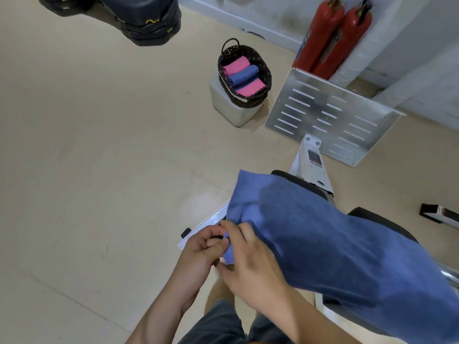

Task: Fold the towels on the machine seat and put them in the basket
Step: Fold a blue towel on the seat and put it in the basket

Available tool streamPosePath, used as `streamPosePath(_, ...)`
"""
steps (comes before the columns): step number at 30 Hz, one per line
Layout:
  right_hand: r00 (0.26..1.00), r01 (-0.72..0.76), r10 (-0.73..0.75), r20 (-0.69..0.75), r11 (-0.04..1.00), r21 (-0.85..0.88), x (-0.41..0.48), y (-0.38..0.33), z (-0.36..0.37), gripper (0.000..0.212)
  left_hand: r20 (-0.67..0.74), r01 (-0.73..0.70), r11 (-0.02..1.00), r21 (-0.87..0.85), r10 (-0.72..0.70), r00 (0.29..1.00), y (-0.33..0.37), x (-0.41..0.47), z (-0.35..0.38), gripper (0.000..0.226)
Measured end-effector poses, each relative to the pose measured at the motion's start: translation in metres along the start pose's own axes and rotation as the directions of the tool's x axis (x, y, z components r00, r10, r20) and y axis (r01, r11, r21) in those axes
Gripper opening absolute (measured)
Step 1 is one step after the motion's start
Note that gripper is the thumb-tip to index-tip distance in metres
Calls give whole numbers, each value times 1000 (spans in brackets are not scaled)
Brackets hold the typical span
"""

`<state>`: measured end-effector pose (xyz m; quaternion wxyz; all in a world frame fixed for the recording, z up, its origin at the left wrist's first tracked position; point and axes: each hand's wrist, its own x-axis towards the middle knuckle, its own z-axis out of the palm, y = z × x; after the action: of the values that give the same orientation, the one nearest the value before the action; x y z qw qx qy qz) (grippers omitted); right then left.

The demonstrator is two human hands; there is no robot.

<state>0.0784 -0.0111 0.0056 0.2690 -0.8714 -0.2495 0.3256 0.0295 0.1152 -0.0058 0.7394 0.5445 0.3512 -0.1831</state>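
A large blue towel (335,239) lies spread over the black machine seat (387,223), draping across most of it. My left hand (198,249) and my right hand (250,264) meet at the towel's near left corner, both pinching the blue cloth between their fingers. Farther off, a dark woven basket (262,70) stands on a white block (228,108). It holds two rolled pink towels (236,65) with a rolled blue towel (243,75) between them.
The machine's slotted metal footplate (330,115) and white rail (314,167) lie beyond the seat. Two red fire extinguishers (332,38) lean at the wall. A stack of dark cases (139,18) sits top left. Beige floor spreads to the left.
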Motion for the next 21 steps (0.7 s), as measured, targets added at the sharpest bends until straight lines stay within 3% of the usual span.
streamPosePath(4, 975, -116, 125, -184, 991, 63, -4, 5, 15, 48, -43, 67, 996, 67, -64, 997, 3, 17, 3, 26)
streamPosePath(8, 938, -101, 109, -330, 994, 39, -13, 6, 13, 33, -54, 254, 966, 43, -252, 966, 12, 58, 18, 25)
streamPosePath(11, 928, -90, 98, -359, 995, 37, -19, 11, 11, 34, -49, 262, 962, 75, -259, 965, 19, 90, 31, 24)
streamPosePath(16, 951, -128, 194, -241, 956, 265, -33, 21, 10, 44, -171, 178, 965, 190, -146, 974, 33, 130, 49, 21)
streamPosePath(18, 939, -132, 226, -261, 933, 334, -39, 24, 8, 46, -243, 81, 937, 339, 4, 970, 41, 137, 54, 27)
streamPosePath(21, 907, -158, 337, -252, 829, 537, -49, 30, 3, 46, -221, -66, 852, 520, 209, 953, 61, 135, 68, 39)
